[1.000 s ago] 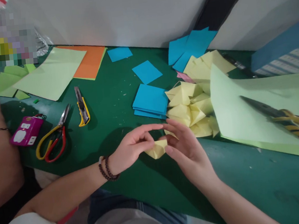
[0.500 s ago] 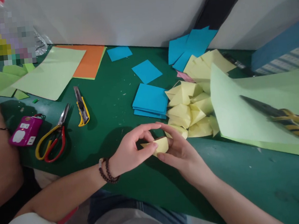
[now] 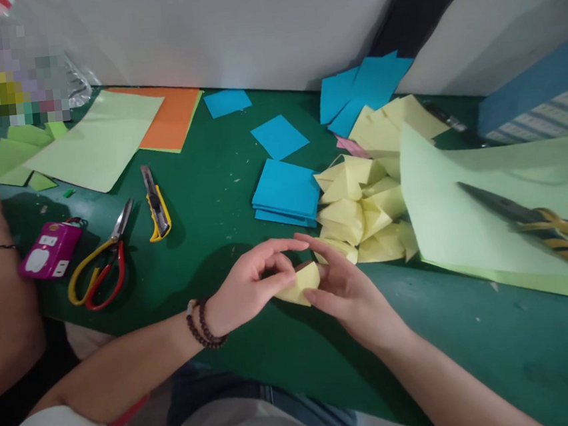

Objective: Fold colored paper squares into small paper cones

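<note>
Folded yellow paper (image 3: 307, 283), one piece: held between your two hands, above the green table (image 3: 202, 194). Your left hand (image 3: 250, 280): thumb and fingers pinched on its left end. Your right hand (image 3: 348, 292): thumb and fingers gripping its right end. Beyond: folded yellow pieces (image 3: 348, 220), heaped; blue squares (image 3: 286, 189), stacked just beside. To your left: yellow cutter (image 3: 164, 216); scissors (image 3: 115, 240).

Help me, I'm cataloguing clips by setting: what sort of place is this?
Probably a paper-craft workspace, though whether at home, school or work isn't clear: a pile of folded yellow paper, a stack of blue squares and scissors lie on a green tabletop.
</note>
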`<state>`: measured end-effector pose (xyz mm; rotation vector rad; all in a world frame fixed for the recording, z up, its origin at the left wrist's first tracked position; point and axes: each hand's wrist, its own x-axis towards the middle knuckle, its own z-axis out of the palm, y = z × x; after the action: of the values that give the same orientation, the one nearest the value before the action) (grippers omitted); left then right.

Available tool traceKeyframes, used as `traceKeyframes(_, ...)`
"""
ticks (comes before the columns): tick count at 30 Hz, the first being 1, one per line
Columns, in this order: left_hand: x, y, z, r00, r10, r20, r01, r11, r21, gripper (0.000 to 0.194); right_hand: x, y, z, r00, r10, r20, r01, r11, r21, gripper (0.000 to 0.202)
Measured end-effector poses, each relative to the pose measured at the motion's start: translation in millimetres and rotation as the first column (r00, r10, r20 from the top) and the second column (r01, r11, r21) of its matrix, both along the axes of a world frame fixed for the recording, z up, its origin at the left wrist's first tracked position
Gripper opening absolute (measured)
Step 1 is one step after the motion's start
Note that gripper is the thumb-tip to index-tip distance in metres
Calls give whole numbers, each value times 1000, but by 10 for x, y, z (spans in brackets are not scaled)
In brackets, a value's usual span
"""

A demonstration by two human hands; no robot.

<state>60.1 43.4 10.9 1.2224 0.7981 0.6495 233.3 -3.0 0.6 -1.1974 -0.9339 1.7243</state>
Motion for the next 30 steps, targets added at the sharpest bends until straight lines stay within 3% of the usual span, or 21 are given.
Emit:
traceKeyframes(5, -23, 2, -4, 999, -8, -37, 11, 997, 73, 35, 8, -2, -116, 1000, 3, 10, -3, 999, 43, 75)
traceKeyframes(9, -22, 1, -9, 1000, -24, -9, 25, 994, 103, 39, 3, -9, -116, 1000, 20, 9, -21, 998, 64, 73)
traceKeyframes(19, -11, 59, 56, 999, 10, -41, -16, 991, -134, 32, -18, 11, 63, 995, -69, -72, 66, 997, -38, 53)
traceKeyframes(22, -45, 66, 34, 998, 13, 58, -1, 979, -206, 35, -1, 22, 72, 988, -121, -100, 115, 991, -62, 49)
traceKeyframes(26, -71, 89, 4, 977, 22, 210, 52, 939, -341, 53, 41, 28, 41, 968, -229, -108, 221, 972, -75, 48)
traceKeyframes(30, -68, 139, 10, 972, 108, 207, -13, 910, -414, 52, 67, 11, 6, 976, -212, -51, 213, 977, 5, 40)
